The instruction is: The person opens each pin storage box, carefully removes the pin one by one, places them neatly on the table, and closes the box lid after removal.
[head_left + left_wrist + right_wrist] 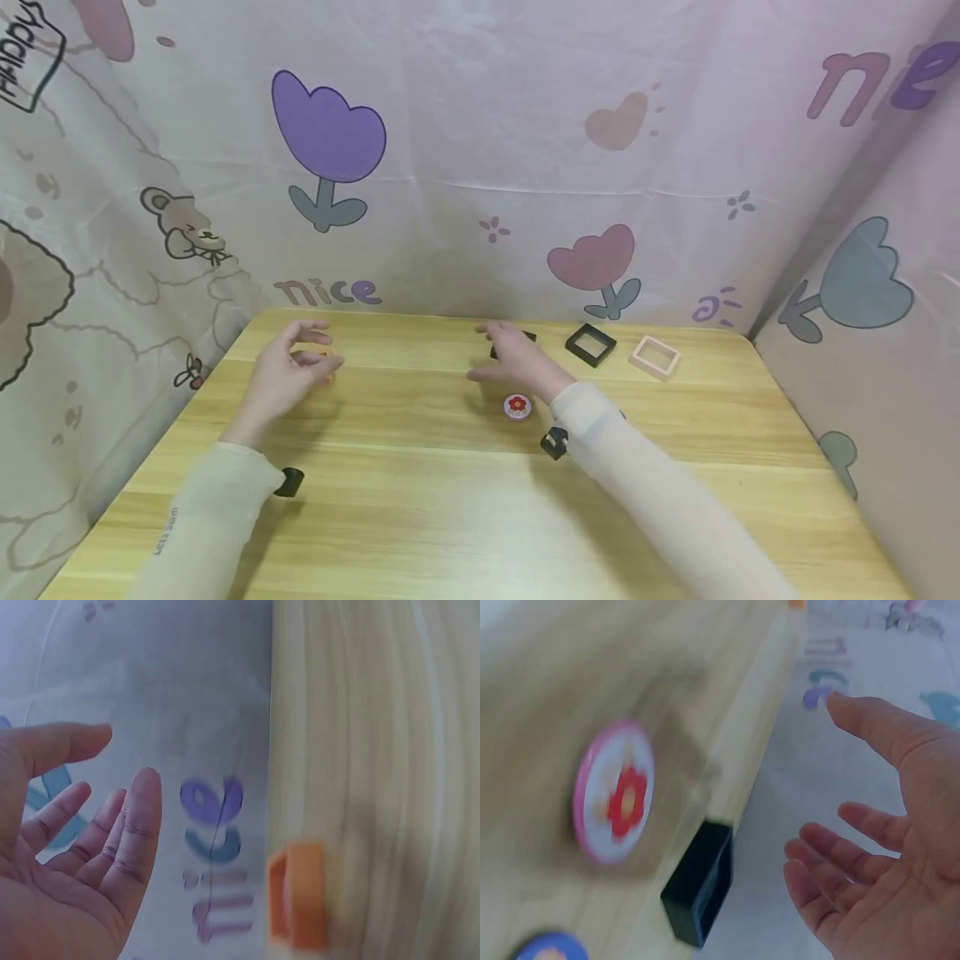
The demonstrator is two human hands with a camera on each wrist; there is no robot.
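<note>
My left hand (281,375) hovers over the left part of the table with fingers relaxed and apart, holding nothing. Partly hidden behind it is an orange square frame (327,367), plainer in the left wrist view as an orange block-like frame (300,896). My right hand (519,360) is above the table near its middle, fingers spread and nothing held. Beneath it, towards me, lies a round pink-rimmed disc (517,407) with a red flower. A black frame (699,883) sits beside the right hand, mostly covered by it in the head view.
Another black square frame (590,345) and a pale pink frame (656,357) lie at the back right. A blue-rimmed disc (551,949) shows at the right wrist view's bottom edge. Printed curtains (465,150) rise behind the wooden table (420,517).
</note>
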